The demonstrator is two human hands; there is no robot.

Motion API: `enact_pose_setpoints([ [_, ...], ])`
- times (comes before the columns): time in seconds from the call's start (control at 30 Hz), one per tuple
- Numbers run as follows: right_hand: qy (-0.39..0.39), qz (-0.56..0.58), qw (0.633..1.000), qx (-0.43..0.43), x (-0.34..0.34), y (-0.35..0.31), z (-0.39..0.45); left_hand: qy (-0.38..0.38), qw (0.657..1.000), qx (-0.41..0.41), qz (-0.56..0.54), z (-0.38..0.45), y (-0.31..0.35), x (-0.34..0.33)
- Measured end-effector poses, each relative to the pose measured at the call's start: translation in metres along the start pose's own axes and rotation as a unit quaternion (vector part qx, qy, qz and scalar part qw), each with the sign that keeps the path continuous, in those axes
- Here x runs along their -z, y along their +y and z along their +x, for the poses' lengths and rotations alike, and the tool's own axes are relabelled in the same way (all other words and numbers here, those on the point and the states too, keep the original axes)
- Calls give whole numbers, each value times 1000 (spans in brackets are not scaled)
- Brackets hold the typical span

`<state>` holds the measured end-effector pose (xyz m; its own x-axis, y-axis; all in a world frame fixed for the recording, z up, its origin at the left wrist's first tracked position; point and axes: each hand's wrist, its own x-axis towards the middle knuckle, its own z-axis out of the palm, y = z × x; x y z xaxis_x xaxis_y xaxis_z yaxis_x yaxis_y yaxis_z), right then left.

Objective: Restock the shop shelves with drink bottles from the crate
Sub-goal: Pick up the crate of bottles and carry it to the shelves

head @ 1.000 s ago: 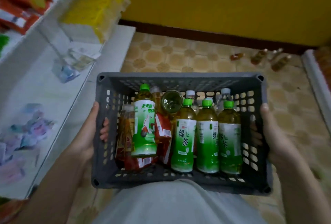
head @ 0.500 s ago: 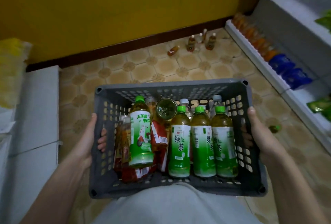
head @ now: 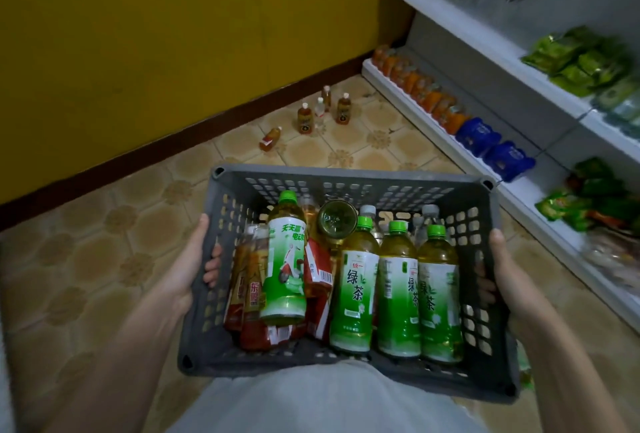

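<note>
A grey perforated plastic crate (head: 346,183) hangs between the two hands, its near wall against the person's pale shirt (head: 325,398). The left hand (head: 188,262) grasps the crate's left wall, thumb lying along the rim and fingertips curled through the handle opening. The right hand (head: 502,269) grasps the right wall the same way, thumb on the rim, fingers hooked through to the inside.

Inside, nearer the right hand, three green-capped green tea bottles with green-and-white labels (head: 398,294) stand side by side, touching, filled with pale yellow liquid. Nearer the left hand, another green-capped bottle with a white-and-green label showing a scooter (head: 285,259) leans over a jumble of amber bottles with red labels (head: 249,280). Between these groups one bottle lies tipped so that its round clear base (head: 337,219) faces up. A few clear bottles with pale caps (head: 429,214) stand behind the tea bottles by the far wall.

Beyond the crate, a few small amber bottles (head: 306,119) sit on the patterned tiled floor (head: 104,224), one on its side. Past the right hand, white shop shelves (head: 512,186) carry orange bottles, blue packs and green packets.
</note>
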<state>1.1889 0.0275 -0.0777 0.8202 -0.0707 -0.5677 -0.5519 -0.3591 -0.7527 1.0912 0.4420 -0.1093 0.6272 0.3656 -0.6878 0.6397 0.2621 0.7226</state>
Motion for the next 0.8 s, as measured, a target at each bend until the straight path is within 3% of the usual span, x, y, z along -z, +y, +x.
enact_pose_setpoints([
  [0.23, 91, 58, 994, -26, -36, -66, 51, -60, 996, -27, 61, 116, 141, -14],
  [0.4, 141, 90, 985, -44, -37, -111, 90, -93, 991, -35, 92, 176, 208, -44],
  [0.6, 180, 149, 971, -51, -11, -122, 161, -134, 976, -58, 160, 247, 282, -141],
  [0.8, 182, 179, 966, -43, 65, -157, 244, -138, 972, -78, 174, 288, 339, -243],
])
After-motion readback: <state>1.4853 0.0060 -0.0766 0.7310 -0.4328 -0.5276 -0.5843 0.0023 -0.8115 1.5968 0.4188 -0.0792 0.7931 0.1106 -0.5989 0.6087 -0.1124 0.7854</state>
